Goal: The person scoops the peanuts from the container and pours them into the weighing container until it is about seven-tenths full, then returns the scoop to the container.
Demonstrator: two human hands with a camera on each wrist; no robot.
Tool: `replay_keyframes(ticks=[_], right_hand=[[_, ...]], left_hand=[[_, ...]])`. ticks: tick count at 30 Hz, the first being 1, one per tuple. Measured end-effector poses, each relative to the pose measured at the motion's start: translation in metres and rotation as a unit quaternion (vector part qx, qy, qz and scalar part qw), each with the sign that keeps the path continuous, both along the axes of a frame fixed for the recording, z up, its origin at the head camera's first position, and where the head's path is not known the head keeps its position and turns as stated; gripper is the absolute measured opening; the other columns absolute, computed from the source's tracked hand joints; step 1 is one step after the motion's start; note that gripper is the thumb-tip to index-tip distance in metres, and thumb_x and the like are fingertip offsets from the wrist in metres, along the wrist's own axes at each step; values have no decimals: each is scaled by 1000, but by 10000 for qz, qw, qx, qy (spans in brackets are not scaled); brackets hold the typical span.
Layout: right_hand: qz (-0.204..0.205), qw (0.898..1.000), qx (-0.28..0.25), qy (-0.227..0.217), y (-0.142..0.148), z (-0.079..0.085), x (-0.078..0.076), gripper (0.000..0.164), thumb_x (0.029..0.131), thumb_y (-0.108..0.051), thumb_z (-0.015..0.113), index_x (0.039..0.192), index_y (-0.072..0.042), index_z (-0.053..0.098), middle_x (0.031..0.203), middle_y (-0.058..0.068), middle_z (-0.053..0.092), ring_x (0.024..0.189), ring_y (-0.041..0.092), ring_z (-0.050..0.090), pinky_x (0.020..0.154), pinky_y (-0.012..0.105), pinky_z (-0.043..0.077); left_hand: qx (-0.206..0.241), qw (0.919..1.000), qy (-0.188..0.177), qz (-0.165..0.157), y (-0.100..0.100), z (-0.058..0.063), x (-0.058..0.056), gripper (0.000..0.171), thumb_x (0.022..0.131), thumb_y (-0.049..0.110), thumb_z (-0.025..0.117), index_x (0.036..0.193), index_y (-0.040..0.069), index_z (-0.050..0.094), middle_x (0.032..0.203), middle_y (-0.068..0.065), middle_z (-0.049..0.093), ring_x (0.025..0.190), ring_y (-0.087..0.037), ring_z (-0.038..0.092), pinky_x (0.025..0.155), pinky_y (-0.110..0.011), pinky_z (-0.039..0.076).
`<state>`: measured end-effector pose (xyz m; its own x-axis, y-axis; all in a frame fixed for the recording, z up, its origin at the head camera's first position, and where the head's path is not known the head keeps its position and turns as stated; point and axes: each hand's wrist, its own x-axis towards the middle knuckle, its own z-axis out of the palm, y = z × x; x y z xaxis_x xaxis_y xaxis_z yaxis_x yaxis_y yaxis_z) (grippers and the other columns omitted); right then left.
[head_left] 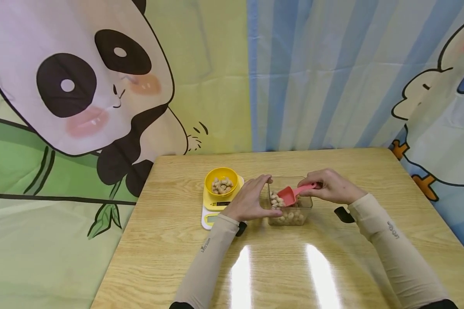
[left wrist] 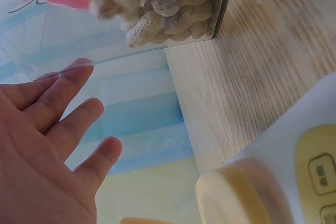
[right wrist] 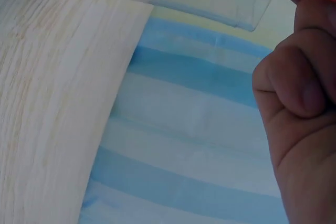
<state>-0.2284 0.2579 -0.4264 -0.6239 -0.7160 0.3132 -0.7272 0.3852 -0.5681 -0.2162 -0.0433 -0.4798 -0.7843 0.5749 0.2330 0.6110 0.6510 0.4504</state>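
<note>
A clear plastic container (head_left: pixel 290 221) of unshelled peanuts (left wrist: pixel 181 3) stands on the table. My left hand (head_left: pixel 251 201) holds its left side, thumb along the near wall and fingers at the far corner; in the left wrist view two fingertips touch the rim while the other fingers extend free. My right hand (head_left: pixel 331 185) grips the handle of a pink scoop (head_left: pixel 288 196), its fingers curled in the right wrist view. The scoop's bowl is inside the container, beside the peanuts; whether it carries any is unclear.
Left of the container, a yellow bowl (head_left: pixel 212 191) with several peanuts sits on a yellow and white kitchen scale (head_left: pixel 209 204), partly behind my left hand. The wooden table (head_left: pixel 170 240) ends at a patterned curtain (head_left: pixel 313 86) behind.
</note>
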Motion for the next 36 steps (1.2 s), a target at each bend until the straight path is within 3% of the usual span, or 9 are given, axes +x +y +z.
replay_keyframes(ticks=[9,13,17,20,25,32,36], right_hand=[[128,9977,-3,-664,1,3,3,15,92,-22,77,107,-22,79,84,-12,70,53,2,46,46,24,44],[-33,9948,-170,-1005,5,-3,2,16,92,-20,77,108,-24,78,83,-9,71,53,3,44,46,24,42],[-323,9889,-591,-1326,11,-13,3,19,90,-9,78,107,-18,79,83,-3,71,53,5,43,44,24,39],[-566,9855,-826,-1368,12,-17,5,20,89,-3,77,106,-13,79,83,2,71,51,6,40,43,25,37],[-1050,9813,-927,-1318,0,-14,13,17,91,-8,76,108,-8,78,84,6,71,54,6,41,47,26,39],[-1083,9796,-893,-1436,-9,-22,10,16,91,-13,77,107,-15,79,86,4,73,54,8,40,47,27,39],[-1218,9705,-1123,-1751,-4,-31,11,17,92,-17,77,109,-17,78,83,12,70,50,8,35,44,28,37]], left_hand=[[47,10000,-46,4,1,-2,-1,107,70,85,66,153,28,32,143,9,50,128,-13,47,111,-41,39],[27,10000,-49,42,0,-1,-1,109,70,87,65,154,27,32,144,11,49,129,-13,47,112,-41,38],[64,10000,-39,1,0,-1,-1,107,70,83,69,153,26,33,143,8,50,128,-14,47,112,-40,37],[46,10000,-30,14,1,-1,0,108,70,83,69,154,25,33,144,9,50,128,-13,48,112,-38,37],[46,9999,-79,64,2,-1,0,111,69,84,68,155,26,31,145,13,48,130,-12,46,113,-37,36],[83,9999,-94,30,2,-3,-1,108,70,83,69,154,26,32,144,12,49,128,-12,46,112,-38,38],[78,9999,-78,34,1,-3,-1,110,70,84,68,155,25,32,144,12,49,129,-12,46,113,-38,37]])
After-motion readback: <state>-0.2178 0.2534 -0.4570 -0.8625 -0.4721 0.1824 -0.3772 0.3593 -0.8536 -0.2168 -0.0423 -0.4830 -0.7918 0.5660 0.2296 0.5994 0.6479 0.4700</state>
